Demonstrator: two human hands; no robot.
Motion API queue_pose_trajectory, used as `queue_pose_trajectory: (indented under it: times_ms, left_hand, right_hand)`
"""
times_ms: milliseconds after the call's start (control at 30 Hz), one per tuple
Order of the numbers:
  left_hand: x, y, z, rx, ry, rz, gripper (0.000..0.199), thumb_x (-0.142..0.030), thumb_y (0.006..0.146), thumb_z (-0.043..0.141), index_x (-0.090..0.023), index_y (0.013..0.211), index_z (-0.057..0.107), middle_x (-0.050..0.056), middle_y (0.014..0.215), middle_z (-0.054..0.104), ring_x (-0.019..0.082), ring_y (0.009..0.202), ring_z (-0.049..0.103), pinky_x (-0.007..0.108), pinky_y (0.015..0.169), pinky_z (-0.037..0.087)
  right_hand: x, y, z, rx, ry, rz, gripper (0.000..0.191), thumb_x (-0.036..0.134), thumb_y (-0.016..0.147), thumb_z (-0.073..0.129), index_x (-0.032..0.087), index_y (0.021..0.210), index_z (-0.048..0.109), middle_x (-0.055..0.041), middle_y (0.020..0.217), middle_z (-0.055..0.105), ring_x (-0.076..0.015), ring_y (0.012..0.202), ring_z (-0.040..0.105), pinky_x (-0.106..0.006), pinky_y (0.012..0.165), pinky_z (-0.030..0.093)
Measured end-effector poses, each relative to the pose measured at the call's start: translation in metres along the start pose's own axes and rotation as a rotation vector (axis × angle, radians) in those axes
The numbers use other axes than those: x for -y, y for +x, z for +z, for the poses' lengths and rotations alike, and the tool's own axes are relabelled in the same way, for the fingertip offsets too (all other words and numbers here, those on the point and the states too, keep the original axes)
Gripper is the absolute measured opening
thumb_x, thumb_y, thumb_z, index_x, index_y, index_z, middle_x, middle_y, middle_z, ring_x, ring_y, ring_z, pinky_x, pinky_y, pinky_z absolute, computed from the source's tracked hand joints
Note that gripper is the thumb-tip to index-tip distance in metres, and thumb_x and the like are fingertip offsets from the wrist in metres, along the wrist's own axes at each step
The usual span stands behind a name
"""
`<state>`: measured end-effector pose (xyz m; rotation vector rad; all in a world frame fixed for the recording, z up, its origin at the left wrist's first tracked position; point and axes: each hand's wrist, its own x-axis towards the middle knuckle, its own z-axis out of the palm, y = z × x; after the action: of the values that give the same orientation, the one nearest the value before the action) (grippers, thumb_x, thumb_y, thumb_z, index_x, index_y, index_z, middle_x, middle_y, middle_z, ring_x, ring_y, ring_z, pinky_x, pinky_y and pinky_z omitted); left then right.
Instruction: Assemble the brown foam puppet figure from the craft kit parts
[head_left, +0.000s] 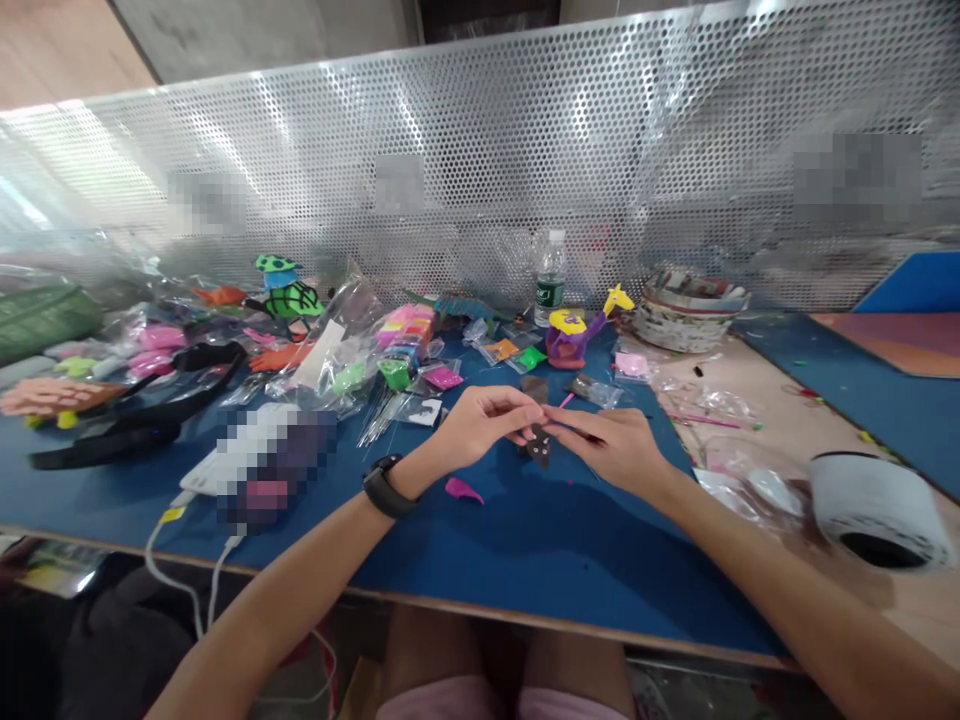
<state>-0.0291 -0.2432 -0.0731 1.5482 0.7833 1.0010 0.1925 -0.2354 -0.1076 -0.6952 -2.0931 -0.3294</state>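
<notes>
Above the blue table top (600, 570), my left hand (487, 425) and my right hand (619, 445) meet at their fingertips. Both pinch something too small to make out. Just below the fingertips is a dark brown figure (538, 450) with small light dots on it; whether the fingers touch it is unclear. A flat dark strip (534, 388) shows behind the hands. A magenta clay piece (465, 490) lies on the table, nearer to me and left of the hands. A black watch is on my left wrist.
Clay packets (442, 378), a bottle (550, 280) and a purple and yellow clay giraffe (574, 338) stand behind the hands. At left lie a white power bank (232, 450) with cables and a black strap (150, 430). A woven basket (686, 310) and white roll (877, 505) are right.
</notes>
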Motion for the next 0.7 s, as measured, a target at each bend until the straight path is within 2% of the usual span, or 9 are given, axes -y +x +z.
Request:
queue_pose_trajectory:
  times_ms: [100, 167, 233, 367, 467, 600, 667, 700]
  left_hand:
    - [-0.002, 0.002, -0.002, -0.015, -0.001, -0.004, 0.040, -0.052, 0.078, 0.075, -0.012, 0.085, 0.070, 0.005, 0.076, 0.072, 0.009, 0.061, 0.064, 0.020, 0.057, 0.054]
    - [-0.001, 0.002, -0.004, -0.018, 0.008, -0.016, 0.042, -0.053, 0.079, 0.074, -0.012, 0.086, 0.069, 0.005, 0.076, 0.073, 0.009, 0.058, 0.063, 0.019, 0.053, 0.052]
    - [0.000, 0.002, -0.005, -0.015, 0.027, -0.021, 0.042, -0.054, 0.080, 0.072, -0.012, 0.085, 0.067, 0.005, 0.074, 0.072, 0.008, 0.054, 0.062, 0.018, 0.049, 0.050]
    - [0.002, 0.000, -0.005, -0.010, 0.048, -0.008, 0.045, -0.057, 0.082, 0.069, -0.012, 0.087, 0.066, 0.001, 0.063, 0.067, 0.008, 0.043, 0.057, 0.017, 0.039, 0.045]
    - [0.004, -0.001, -0.006, -0.041, 0.077, -0.020, 0.049, -0.061, 0.081, 0.068, -0.013, 0.088, 0.065, -0.003, 0.052, 0.061, 0.007, 0.034, 0.052, 0.017, 0.033, 0.040]
    - [0.008, 0.000, -0.009, -0.101, 0.139, -0.028, 0.049, -0.061, 0.083, 0.067, -0.013, 0.090, 0.066, -0.006, 0.045, 0.054, 0.006, 0.028, 0.046, 0.016, 0.029, 0.034]
    - [0.009, 0.001, -0.011, -0.123, 0.171, -0.017, 0.048, -0.060, 0.084, 0.066, -0.013, 0.090, 0.067, -0.007, 0.044, 0.053, 0.006, 0.028, 0.045, 0.015, 0.028, 0.032]
    - [0.010, 0.001, -0.011, -0.131, 0.186, -0.010, 0.047, -0.060, 0.084, 0.065, -0.013, 0.090, 0.067, -0.007, 0.043, 0.052, 0.006, 0.028, 0.045, 0.015, 0.028, 0.032]
  right_hand:
    - [0.003, 0.001, -0.005, -0.034, 0.063, 0.008, 0.020, 0.029, 0.098, 0.060, 0.028, 0.100, 0.080, 0.0011, 0.080, 0.080, -0.0118, 0.060, 0.071, -0.021, 0.058, 0.051]
    - [0.006, 0.004, -0.009, -0.015, 0.078, 0.046, 0.020, 0.030, 0.097, 0.061, 0.028, 0.097, 0.080, 0.0001, 0.080, 0.080, -0.0132, 0.064, 0.072, -0.022, 0.060, 0.053]
    - [0.008, 0.007, -0.014, 0.000, 0.078, 0.099, 0.023, 0.035, 0.097, 0.061, 0.026, 0.087, 0.080, -0.0002, 0.070, 0.077, -0.0125, 0.056, 0.068, -0.023, 0.054, 0.050]
    - [0.004, 0.011, -0.023, -0.047, 0.127, 0.175, 0.046, 0.039, 0.099, 0.054, 0.021, 0.059, 0.069, 0.0003, 0.048, 0.063, -0.0098, 0.042, 0.055, -0.023, 0.046, 0.041]
    - [-0.006, 0.015, -0.033, -0.130, 0.221, 0.338, 0.057, 0.043, 0.104, 0.041, 0.021, 0.058, 0.067, 0.0002, 0.045, 0.058, -0.0104, 0.041, 0.054, -0.025, 0.046, 0.041]
    - [-0.023, 0.030, -0.055, -0.349, 0.324, 0.590, 0.062, 0.054, 0.103, 0.036, 0.021, 0.060, 0.066, -0.0005, 0.045, 0.052, -0.0105, 0.036, 0.046, -0.027, 0.040, 0.035]
    - [-0.028, 0.040, -0.070, -0.373, 0.333, 0.650, 0.061, 0.055, 0.102, 0.038, 0.020, 0.062, 0.066, -0.0003, 0.045, 0.051, -0.0100, 0.035, 0.044, -0.028, 0.039, 0.032]
    - [-0.030, 0.044, -0.078, -0.325, 0.317, 0.663, 0.059, 0.054, 0.102, 0.039, 0.019, 0.063, 0.067, 0.0003, 0.045, 0.050, -0.0097, 0.035, 0.044, -0.027, 0.040, 0.032]
